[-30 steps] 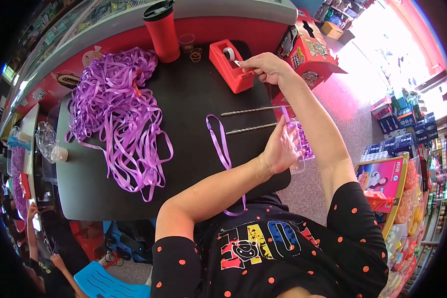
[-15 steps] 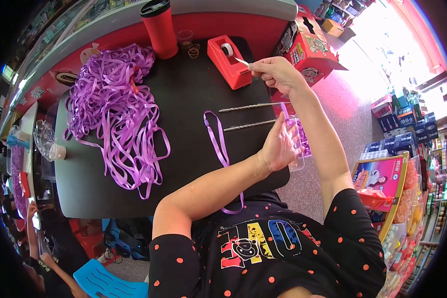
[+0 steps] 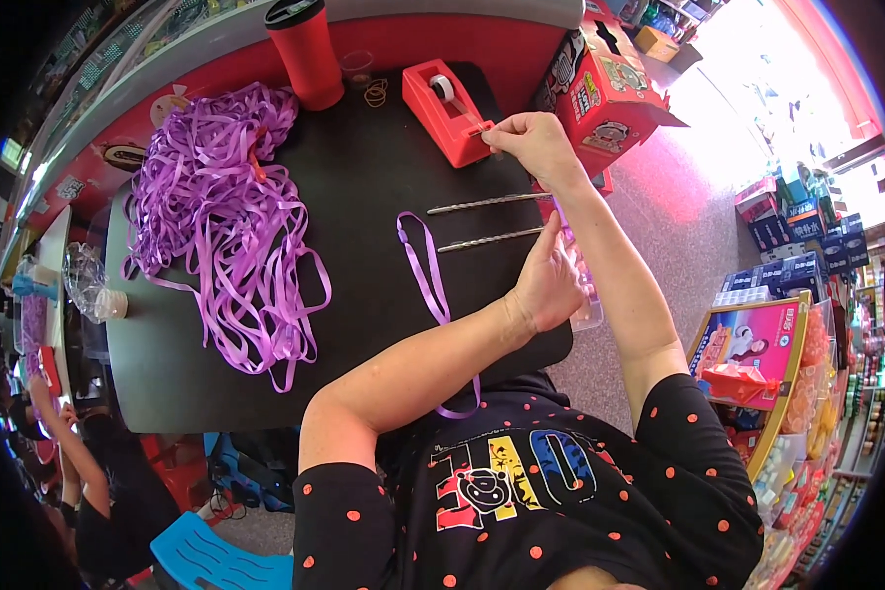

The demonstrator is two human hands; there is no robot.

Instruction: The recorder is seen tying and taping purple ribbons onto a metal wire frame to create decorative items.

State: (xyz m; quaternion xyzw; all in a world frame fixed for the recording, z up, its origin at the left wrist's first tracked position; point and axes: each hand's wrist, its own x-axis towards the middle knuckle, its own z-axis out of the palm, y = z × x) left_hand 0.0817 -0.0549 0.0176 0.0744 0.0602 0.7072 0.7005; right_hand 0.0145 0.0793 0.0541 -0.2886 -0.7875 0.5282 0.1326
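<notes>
My right hand [image 3: 539,149] is at the front end of the red tape dispenser [image 3: 447,113], thumb and forefinger pinched on the clear tape at its cutter edge. A strand of tape runs from the roll to these fingers. My left hand [image 3: 549,285] is below it, beside the right ends of two twisted metal rods [image 3: 490,239]. Its thumb tip meets a purple ribbon strip [image 3: 559,208], seemingly pinched; its other fingers are partly hidden. A looped purple ribbon [image 3: 433,270] lies on the black table [image 3: 364,206] and passes under my left forearm.
A large heap of purple ribbons [image 3: 216,197] covers the table's left part. A red tumbler [image 3: 305,59], a clear cup [image 3: 357,67] and rubber bands [image 3: 376,93] stand or lie at the back. A clear container [image 3: 588,313] is beyond my left hand. Another person's arm [image 3: 74,442] shows at far left.
My right hand has come down and slightly left, bringing its fingers to the dispenser's cutter edge. The left hand has turned, so less of its palm shows.
</notes>
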